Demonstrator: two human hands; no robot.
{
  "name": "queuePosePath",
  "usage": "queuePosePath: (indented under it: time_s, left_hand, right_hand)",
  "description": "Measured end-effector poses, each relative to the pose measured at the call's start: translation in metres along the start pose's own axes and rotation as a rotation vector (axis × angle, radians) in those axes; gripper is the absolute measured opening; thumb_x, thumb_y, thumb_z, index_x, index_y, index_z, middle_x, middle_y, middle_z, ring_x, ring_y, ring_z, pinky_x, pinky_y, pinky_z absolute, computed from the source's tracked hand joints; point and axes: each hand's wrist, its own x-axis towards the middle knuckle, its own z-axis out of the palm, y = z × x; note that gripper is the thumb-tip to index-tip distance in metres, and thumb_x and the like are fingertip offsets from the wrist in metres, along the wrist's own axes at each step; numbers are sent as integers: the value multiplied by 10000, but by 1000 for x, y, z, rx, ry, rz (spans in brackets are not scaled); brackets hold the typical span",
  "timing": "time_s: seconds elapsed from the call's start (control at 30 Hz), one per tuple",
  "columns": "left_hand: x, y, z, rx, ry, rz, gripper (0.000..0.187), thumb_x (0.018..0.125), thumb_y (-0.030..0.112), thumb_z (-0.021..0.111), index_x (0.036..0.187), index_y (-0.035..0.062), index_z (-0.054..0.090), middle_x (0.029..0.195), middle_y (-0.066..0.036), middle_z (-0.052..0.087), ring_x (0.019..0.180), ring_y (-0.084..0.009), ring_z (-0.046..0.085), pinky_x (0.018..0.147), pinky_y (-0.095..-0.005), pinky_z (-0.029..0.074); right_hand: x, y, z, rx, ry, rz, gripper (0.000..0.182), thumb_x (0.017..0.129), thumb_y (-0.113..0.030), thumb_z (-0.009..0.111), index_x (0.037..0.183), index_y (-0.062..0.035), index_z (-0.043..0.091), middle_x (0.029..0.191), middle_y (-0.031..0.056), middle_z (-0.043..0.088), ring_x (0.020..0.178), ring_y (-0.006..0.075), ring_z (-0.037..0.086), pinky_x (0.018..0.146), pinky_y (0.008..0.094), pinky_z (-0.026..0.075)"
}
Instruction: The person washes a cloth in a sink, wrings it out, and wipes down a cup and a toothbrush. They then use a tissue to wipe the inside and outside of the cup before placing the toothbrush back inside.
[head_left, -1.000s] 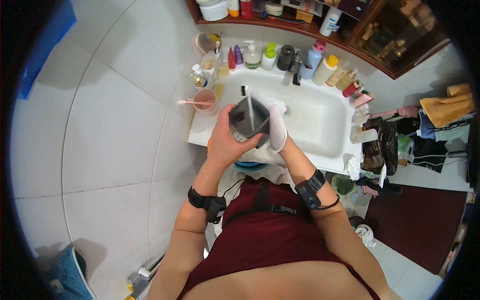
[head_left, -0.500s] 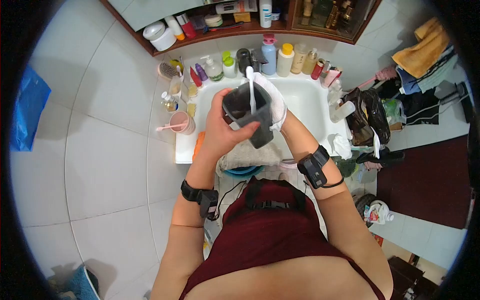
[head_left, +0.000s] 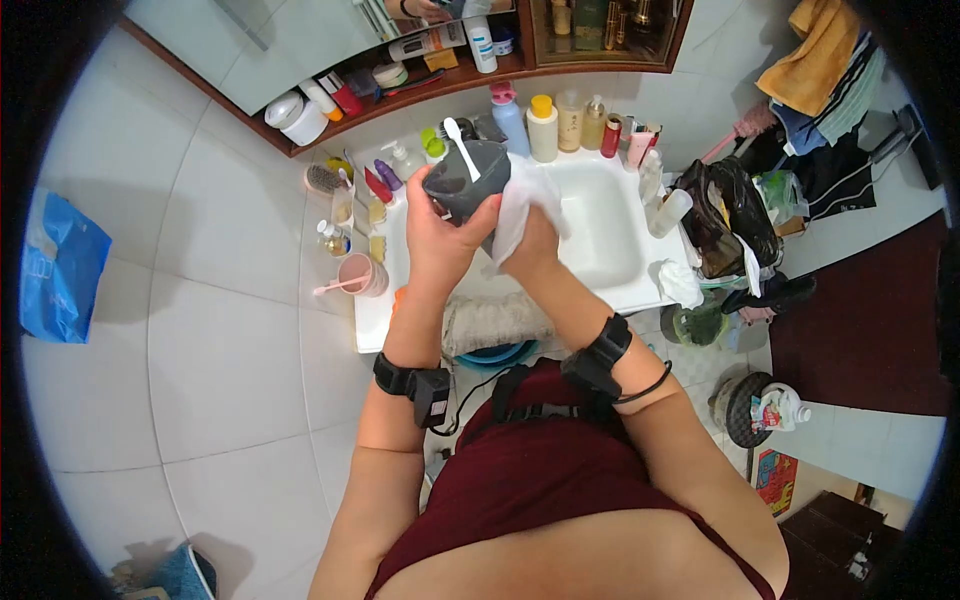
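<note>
My left hand is wrapped round a dark grey translucent cup, thumb at the near side. A white toothbrush stands in the cup, its head sticking out past the far rim. With my right hand I hold a white cloth against the cup's right side. The cloth is smeared by motion and hides some of my right fingers. Both hands are above the near left part of the white sink.
Several bottles, among them a yellow-capped one, line the sink's back edge. A pink cup with a pink toothbrush stands at the left. A wooden cabinet hangs above. A grey towel lies at the front edge, a crumpled tissue at the right.
The white cloth has come from behind the cup round to its right side, along with my right hand. My left hand still grips the cup, now turned slightly. The camera view has shifted.
</note>
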Motion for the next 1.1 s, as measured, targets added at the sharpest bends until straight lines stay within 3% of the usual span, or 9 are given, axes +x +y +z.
queuePosePath:
  time_s: [0.1,0.23,0.33,0.47,0.6,0.7,0.93,1.07,1.1]
  left_hand:
    - [-2,18,4,-67,-13,-20,655,741,85,739,1232,30,308,1070,-99,533,960,-160,551,783,-284,483]
    - [-5,20,2,-132,85,-3,620,747,75,731,1225,23,339,1077,-99,533,954,-162,550,801,-278,468]
    - [3,10,-8,-188,176,72,573,760,100,725,1201,3,371,1081,-100,522,957,-161,539,829,-278,447]
    - [7,10,-22,-182,160,33,608,747,114,742,1197,-3,351,1088,-111,498,967,-170,532,833,-289,453]
    - [0,27,-20,-110,23,-122,627,738,117,749,1204,7,345,1073,-106,518,929,-154,548,779,-278,480]
    - [-12,23,-9,-137,-34,-117,664,722,110,760,1219,20,328,1072,-106,534,902,-148,566,738,-269,502]
    - [-19,21,-2,-105,51,-21,669,700,99,773,1214,24,353,1063,-101,550,911,-152,581,724,-266,509]
    - [-23,19,-2,-67,111,8,538,743,94,739,1173,30,423,1056,-71,546,882,-137,571,720,-256,498]
    - [-25,17,-5,98,117,-11,586,746,199,753,1196,26,420,1074,-72,535,900,-141,570,741,-253,494]
  right_hand:
    - [23,20,2,278,-47,121,283,726,-171,622,955,-14,567,789,163,596,724,395,572,622,433,465]
    - [30,11,-5,181,-124,-49,232,751,-193,584,906,-22,561,825,179,583,742,400,557,639,437,453]
    - [3,19,-7,-16,-76,-231,265,768,-211,566,944,-14,558,880,202,573,808,411,546,710,443,443]
    - [-29,-1,-9,126,-38,18,238,846,-207,508,982,-21,566,933,214,571,882,414,529,786,442,423]
    - [-8,-9,-22,0,-289,102,250,847,-160,509,1027,8,552,947,213,584,896,411,539,795,442,430]
    - [6,-1,-10,5,-79,-43,225,819,-105,525,1007,17,548,900,212,577,862,409,536,758,451,431]
    - [7,-4,0,175,-41,87,343,781,-107,551,1092,32,513,933,224,574,838,434,541,753,451,434]
    - [-14,-15,-9,138,-175,14,455,808,-192,566,1205,4,461,1130,234,528,1028,450,482,884,456,384]
    - [-22,-14,-7,111,-149,18,459,818,-201,562,1213,4,449,1144,243,514,1066,438,465,920,464,356]
